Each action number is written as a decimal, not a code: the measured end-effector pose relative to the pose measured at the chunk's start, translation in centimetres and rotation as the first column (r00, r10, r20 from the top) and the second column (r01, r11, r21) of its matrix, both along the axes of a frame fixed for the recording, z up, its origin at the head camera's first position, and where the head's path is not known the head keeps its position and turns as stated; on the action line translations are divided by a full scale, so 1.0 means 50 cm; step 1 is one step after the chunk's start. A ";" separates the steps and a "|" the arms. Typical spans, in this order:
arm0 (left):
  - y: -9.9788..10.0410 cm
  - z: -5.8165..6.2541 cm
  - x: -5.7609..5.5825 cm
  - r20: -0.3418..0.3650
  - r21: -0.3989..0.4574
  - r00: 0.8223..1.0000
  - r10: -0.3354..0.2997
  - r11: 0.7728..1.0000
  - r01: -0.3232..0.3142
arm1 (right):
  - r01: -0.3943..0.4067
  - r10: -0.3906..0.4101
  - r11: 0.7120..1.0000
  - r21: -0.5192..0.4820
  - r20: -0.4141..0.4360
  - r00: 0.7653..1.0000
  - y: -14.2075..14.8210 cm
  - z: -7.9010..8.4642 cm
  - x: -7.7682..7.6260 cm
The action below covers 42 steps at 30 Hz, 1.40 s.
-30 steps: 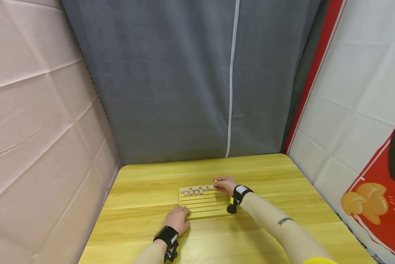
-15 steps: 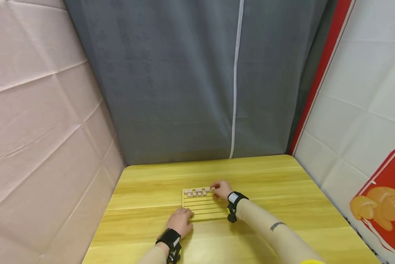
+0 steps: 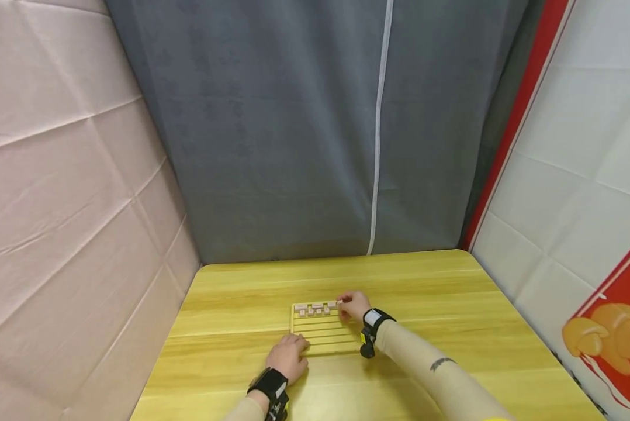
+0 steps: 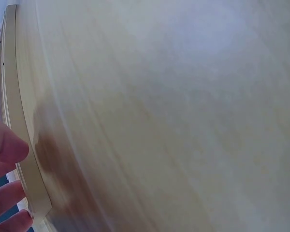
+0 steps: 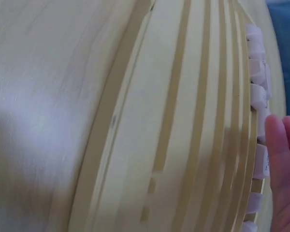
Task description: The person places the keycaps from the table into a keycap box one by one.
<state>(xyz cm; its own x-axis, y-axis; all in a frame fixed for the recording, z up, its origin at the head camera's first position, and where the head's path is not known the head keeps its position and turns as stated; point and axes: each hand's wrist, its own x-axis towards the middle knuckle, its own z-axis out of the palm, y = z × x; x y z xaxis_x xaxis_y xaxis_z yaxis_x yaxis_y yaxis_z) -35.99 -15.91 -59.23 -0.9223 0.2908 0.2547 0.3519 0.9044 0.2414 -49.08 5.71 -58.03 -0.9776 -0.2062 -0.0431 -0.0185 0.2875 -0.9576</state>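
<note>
A pale wooden keycap tray (image 3: 325, 340) with long parallel slots lies on the table. Whitish keycaps (image 3: 317, 307) stand in its far row, with several smaller ones (image 3: 311, 313) in the row below. My right hand (image 3: 354, 306) pinches a keycap (image 3: 339, 302) at the right end of the far row; in the right wrist view its fingers (image 5: 281, 164) are right beside the seated keycaps (image 5: 261, 161). My left hand (image 3: 287, 355) holds the tray's near left corner, its thumb (image 4: 12, 145) at the front edge and other fingertips close to the corner.
The yellow wood-grain table (image 3: 231, 304) reaches back to a grey curtain (image 3: 283, 146). Pale cloth (image 3: 83, 234) hangs on the left, and a white and red printed panel (image 3: 573, 204) on the right.
My right hand has moved slightly left along the far row, bringing the keycap down to the end of that row. The left hand keeps its place on the tray corner.
</note>
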 end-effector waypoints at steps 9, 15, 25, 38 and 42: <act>-0.002 -0.013 -0.007 -0.049 -0.003 0.999 -0.001 1.000 0.001 | 0.003 -0.002 0.999 -0.045 0.025 1.000 -0.001 -0.009 -0.003; -0.003 -0.019 -0.009 -0.033 0.005 0.999 0.008 1.000 -0.008 | 0.015 -0.010 0.997 -0.072 0.082 0.997 -0.007 0.001 0.000; 0.002 -0.022 -0.015 -0.036 0.009 0.999 0.019 1.000 -0.019 | 0.101 0.312 0.758 0.645 -0.494 0.811 0.002 -0.022 -0.006; 0.005 -0.008 -0.008 -0.050 0.013 0.998 0.028 1.000 -0.027 | 0.232 0.325 0.667 0.708 -0.557 0.764 -0.010 -0.028 -0.008; 0.003 -0.020 -0.004 -0.051 0.010 0.998 0.031 0.999 -0.030 | 0.213 0.332 0.652 0.728 -0.526 0.783 -0.014 -0.034 -0.004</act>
